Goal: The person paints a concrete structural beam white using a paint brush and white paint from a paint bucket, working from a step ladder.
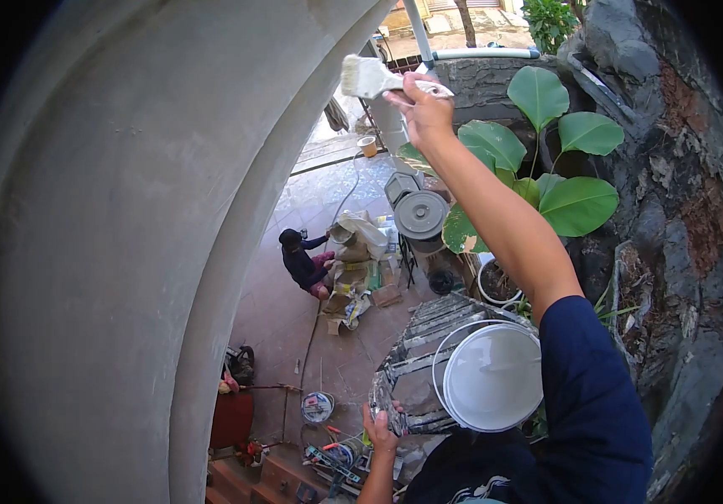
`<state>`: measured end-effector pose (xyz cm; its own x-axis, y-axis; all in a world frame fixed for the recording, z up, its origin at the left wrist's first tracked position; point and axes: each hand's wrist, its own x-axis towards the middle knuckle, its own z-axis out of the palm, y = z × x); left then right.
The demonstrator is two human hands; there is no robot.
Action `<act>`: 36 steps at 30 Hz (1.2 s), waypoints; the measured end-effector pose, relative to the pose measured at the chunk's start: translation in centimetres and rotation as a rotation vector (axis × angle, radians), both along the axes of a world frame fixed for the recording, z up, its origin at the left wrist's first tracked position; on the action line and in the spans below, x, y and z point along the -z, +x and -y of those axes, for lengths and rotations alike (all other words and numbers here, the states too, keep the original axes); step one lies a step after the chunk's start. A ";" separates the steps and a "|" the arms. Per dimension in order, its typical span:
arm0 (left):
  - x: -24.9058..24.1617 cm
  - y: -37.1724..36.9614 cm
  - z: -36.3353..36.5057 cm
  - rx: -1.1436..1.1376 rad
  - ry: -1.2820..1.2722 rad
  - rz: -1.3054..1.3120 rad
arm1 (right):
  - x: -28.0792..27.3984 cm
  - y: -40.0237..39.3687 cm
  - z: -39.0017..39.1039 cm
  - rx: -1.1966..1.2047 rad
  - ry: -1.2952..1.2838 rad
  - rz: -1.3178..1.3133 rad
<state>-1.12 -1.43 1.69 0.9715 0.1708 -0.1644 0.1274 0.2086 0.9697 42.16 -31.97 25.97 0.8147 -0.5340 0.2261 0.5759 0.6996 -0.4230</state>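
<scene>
My right hand (424, 105) is raised at the top centre, its fingers closed around the pale handle of a wide paintbrush (368, 78). The brush's bristles point left, near the edge of the grey curved wall (126, 193). Low in the view, my left hand (382, 430) grips the edge of a paint-spattered ladder top (437, 344). On that top, beside my right upper arm, stands a white bucket (492, 378) with pale liquid inside and its wire handle tipped to the left.
Far below, a person (303, 260) crouches on the tiled floor beside sacks and cardboard. A lidded grey bin (420, 215), a small bucket (318, 406) and tools stand around. Large green leaves (580, 206) and a rough rock wall (689, 252) rise on the right.
</scene>
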 end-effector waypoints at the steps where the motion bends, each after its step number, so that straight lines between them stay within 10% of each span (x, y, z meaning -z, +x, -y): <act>1: 0.0 0.0 0.0 0.005 0.002 -0.001 | 0.4 1.7 1.0 0.044 0.039 -0.038; 14: 0.8 -0.2 -0.3 -0.004 0.027 -0.002 | 0.0 7.8 -3.3 0.243 -0.521 -0.029; 21: 0.0 0.0 -0.1 0.002 0.018 0.010 | 0.3 -5.6 -5.3 -0.184 -0.524 0.235; 30: 0.1 -0.1 -0.2 -0.007 0.014 0.011 | -1.1 9.1 -0.3 0.161 -0.216 -0.131; 36: 0.5 0.0 -0.3 -0.015 0.000 0.013 | 1.8 3.2 -6.5 0.076 -0.406 -0.046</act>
<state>-1.14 -1.16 1.21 0.9709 0.1850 -0.1518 0.1118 0.2102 0.9712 45.33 -25.47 24.14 0.7905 -0.4679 0.3951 0.5938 0.4273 -0.6818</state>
